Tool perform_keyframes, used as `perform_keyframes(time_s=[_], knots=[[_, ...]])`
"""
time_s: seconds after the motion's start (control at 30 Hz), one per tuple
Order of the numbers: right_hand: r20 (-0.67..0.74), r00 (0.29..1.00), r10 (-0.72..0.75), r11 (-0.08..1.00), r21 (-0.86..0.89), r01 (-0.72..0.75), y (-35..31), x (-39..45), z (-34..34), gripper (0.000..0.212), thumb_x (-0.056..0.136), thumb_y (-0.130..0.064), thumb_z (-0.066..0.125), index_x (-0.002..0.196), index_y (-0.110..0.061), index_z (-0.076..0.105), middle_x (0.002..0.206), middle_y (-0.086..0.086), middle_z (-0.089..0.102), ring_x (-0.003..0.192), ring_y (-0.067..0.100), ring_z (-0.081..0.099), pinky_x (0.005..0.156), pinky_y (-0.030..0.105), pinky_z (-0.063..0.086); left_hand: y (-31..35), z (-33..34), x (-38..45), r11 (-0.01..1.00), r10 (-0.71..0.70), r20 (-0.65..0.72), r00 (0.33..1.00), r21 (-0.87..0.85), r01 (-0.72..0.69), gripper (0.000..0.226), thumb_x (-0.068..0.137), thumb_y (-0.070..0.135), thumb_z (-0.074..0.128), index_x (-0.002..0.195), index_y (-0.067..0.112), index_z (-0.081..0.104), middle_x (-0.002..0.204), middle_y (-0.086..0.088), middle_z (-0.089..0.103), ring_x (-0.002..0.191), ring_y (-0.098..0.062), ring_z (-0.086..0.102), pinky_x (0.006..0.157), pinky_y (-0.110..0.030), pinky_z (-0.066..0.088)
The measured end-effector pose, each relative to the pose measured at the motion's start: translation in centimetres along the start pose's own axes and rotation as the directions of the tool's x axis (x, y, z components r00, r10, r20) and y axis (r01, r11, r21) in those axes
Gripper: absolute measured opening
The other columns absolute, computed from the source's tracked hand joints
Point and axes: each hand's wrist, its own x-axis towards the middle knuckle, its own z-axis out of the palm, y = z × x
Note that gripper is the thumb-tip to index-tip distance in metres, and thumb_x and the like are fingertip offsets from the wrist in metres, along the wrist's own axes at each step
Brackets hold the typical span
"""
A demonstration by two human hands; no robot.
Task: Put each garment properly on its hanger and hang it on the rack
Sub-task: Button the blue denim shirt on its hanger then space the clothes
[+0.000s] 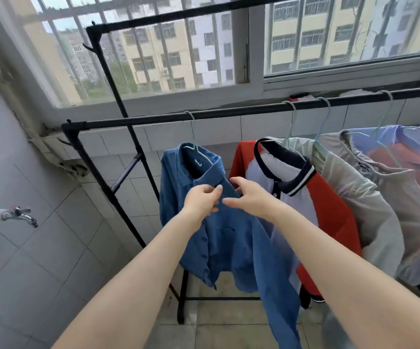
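A blue button shirt (231, 238) hangs on a pale hanger (194, 137) hooked over the black rack's lower bar (229, 112). My left hand (202, 199) pinches the shirt's front edge just below the collar. My right hand (247, 196) is right beside it at the other front edge, fingers slightly bent and touching the cloth; its grip is partly hidden. To the right hang a red and white polo with a dark collar (304, 195), a pale grey-green garment (364, 197) and a blue and red top (410, 157), each on a pale hanger.
The rack's upper bar (178, 13) runs in front of a barred window (153, 51). A tap (19, 215) sticks out of the tiled wall at the left. The rack's black legs (182, 298) stand on a tiled floor.
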Motion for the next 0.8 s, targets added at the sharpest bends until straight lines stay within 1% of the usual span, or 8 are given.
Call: perform_keyframes(time_s=[0.07, 0.13, 0.2, 0.27, 0.43, 0.67, 0.73, 0.8], knots=[[-0.131, 0.991, -0.032, 0.987, -0.162, 0.01, -1.2, 1.6, 1.0, 0.047, 0.09, -0.04, 0.065, 0.124, -0.012, 0.051, 0.109, -0.001, 0.06, 0.098, 0.016, 0.057, 0.081, 0.032, 0.047, -0.3, -1.8, 0.4, 0.999, 0.005, -0.049, 0.999, -0.035, -0.007, 0.027, 0.097, 0.032, 0.056, 0.091, 0.01, 0.069, 0.081, -0.001, 0.062, 0.068, -0.014, 0.058, 0.064, -0.025, 0.047], [-0.155, 0.987, -0.053, 0.966, -0.258, 0.012, -2.4, 2.8, 1.5, 0.029, 0.092, -0.04, 0.061, 0.102, -0.013, 0.053, 0.099, -0.001, 0.062, 0.091, 0.021, 0.059, 0.076, 0.038, 0.049, -0.1, -3.6, 0.4, 0.998, 0.016, -0.096, 0.995, -0.057, -0.022, 0.028, 0.098, 0.029, 0.055, 0.096, 0.006, 0.069, 0.081, 0.0, 0.061, 0.07, -0.014, 0.058, 0.063, -0.022, 0.047], [-0.18, 0.978, -0.103, 0.967, -0.248, 0.056, -3.4, 3.4, 1.9, 0.018, 0.094, -0.027, 0.058, 0.083, -0.019, 0.049, 0.088, -0.003, 0.06, 0.087, 0.025, 0.059, 0.069, 0.034, 0.042, 0.2, -4.9, 0.4, 0.995, 0.012, -0.103, 0.995, -0.098, -0.022, 0.025, 0.098, 0.028, 0.054, 0.1, 0.005, 0.066, 0.081, -0.001, 0.061, 0.07, -0.015, 0.057, 0.062, -0.023, 0.046], [-0.285, 0.947, -0.147, 0.981, -0.165, 0.102, -4.6, 3.7, 3.2, 0.026, 0.094, -0.017, 0.055, 0.072, -0.022, 0.041, 0.075, -0.005, 0.055, 0.076, 0.025, 0.056, 0.064, 0.033, 0.036, 0.1, -6.4, 0.5, 0.993, 0.025, -0.108, 0.994, -0.114, -0.037, 0.022, 0.099, 0.028, 0.053, 0.101, 0.01, 0.063, 0.084, -0.001, 0.062, 0.07, -0.014, 0.058, 0.064, -0.026, 0.047], [-0.336, 0.927, -0.168, 0.986, -0.05, 0.16, -8.1, 4.9, 6.8, 0.011, 0.092, -0.01, 0.051, 0.081, -0.007, 0.053, 0.081, 0.007, 0.063, 0.075, 0.026, 0.057, 0.067, 0.039, 0.046, 0.3, -10.7, 1.5, 0.989, 0.07, -0.168, 0.983, -0.115, -0.09, 0.023, 0.103, 0.034, 0.046, 0.107, 0.015, 0.057, 0.091, -0.001, 0.061, 0.074, -0.014, 0.055, 0.067, -0.027, 0.046], [-0.257, 0.947, -0.195, 0.978, 0.028, 0.209, -11.9, 6.5, 8.2, 0.005, 0.095, -0.008, 0.05, 0.092, -0.012, 0.052, 0.09, 0.006, 0.061, 0.079, 0.02, 0.056, 0.06, 0.024, 0.04, 1.4, -12.8, 2.1, 0.997, 0.079, -0.158, 0.984, -0.009, -0.082, 0.032, 0.103, 0.038, 0.044, 0.12, 0.018, 0.061, 0.11, 0.0, 0.065, 0.09, -0.012, 0.057, 0.065, -0.022, 0.04], [-0.201, 0.96, -0.193, 0.975, 0.072, 0.212, -12.5, 6.6, 9.1, 0.007, 0.095, -0.007, 0.05, 0.099, -0.009, 0.055, 0.095, 0.009, 0.063, 0.085, 0.024, 0.06, 0.066, 0.027, 0.046, 1.7, -13.1, 2.2, 0.998, 0.058, -0.169, 0.984, -0.002, -0.059, 0.031, 0.102, 0.039, 0.047, 0.114, 0.016, 0.064, 0.105, 0.002, 0.066, 0.089, -0.011, 0.058, 0.063, -0.021, 0.039], [-0.103, 0.976, -0.194, 0.977, 0.069, 0.201, -13.1, 6.7, 9.7, 0.017, 0.095, -0.008, 0.05, 0.11, -0.006, 0.057, 0.1, 0.013, 0.067, 0.091, 0.029, 0.065, 0.072, 0.036, 0.053, 1.7, -13.1, 2.4, 1.0, 0.022, -0.2, 0.98, -0.017, -0.025, 0.026, 0.099, 0.036, 0.053, 0.101, 0.014, 0.066, 0.087, 0.002, 0.063, 0.076, -0.011, 0.055, 0.058, -0.021, 0.037]])
